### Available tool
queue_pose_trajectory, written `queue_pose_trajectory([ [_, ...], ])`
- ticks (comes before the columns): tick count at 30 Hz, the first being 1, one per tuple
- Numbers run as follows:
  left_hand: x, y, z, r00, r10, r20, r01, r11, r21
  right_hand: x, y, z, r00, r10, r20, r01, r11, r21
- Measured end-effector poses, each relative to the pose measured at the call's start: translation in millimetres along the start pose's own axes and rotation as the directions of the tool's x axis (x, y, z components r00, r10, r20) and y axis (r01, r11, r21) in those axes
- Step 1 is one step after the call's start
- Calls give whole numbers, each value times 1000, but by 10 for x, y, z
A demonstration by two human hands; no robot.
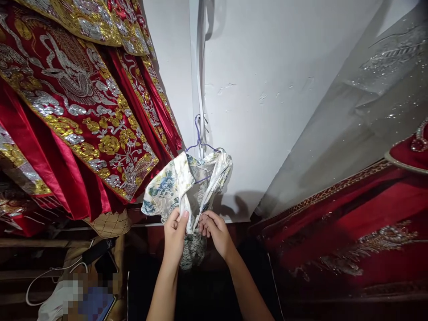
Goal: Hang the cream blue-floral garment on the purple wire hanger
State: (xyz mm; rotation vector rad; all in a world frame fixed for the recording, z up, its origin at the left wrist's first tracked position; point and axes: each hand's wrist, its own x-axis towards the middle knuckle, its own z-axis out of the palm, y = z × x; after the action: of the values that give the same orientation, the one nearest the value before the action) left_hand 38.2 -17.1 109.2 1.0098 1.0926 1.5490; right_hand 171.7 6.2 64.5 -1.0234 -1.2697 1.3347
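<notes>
Hands first, nearest the camera: the left hand (174, 234) and the right hand (216, 231) are raised side by side, each pinched on the front edges of a small cream satin garment with blue floral print (180, 187), thumbs on top, so the two edges meet at the middle; the grip seems to draw the opening shut, though the fingertips are partly lost in the folds. The garment hangs from a thin purple wire hanger (199, 142) hooked on a white wall (267, 89), which leaves its weight on the hook. Its long axis runs vertically, collar up toward the hook, hem down past the wrists, front facing the person. Beyond, red robes with gold and silver embroidery (76, 102) hang on the left, and another red embroidered garment (351, 232) drapes on the right
</notes>
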Motion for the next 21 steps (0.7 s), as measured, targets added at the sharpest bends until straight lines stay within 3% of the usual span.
queue_pose_trajectory([
  [6, -50, 25, 18, 999, 2, 32, -3, 999, 36, -49, -63, -31, 1000, -3, -6, 2, 996, -93],
  [11, -20, -250, -73, 993, 113, -29, -107, 982, 154, -19, -4, -67, 995, 37, -93, -43, 997, -60],
  [17, -19, -722, -12, 983, 138, 120, -175, 906, 386, -58, 59, -32, 990, 103, 92, -86, 980, -178],
  [21, -24, -827, 10, 976, 198, 93, -219, 887, 407, -11, -160, 26, 985, 120, 123, -114, 992, -56],
])
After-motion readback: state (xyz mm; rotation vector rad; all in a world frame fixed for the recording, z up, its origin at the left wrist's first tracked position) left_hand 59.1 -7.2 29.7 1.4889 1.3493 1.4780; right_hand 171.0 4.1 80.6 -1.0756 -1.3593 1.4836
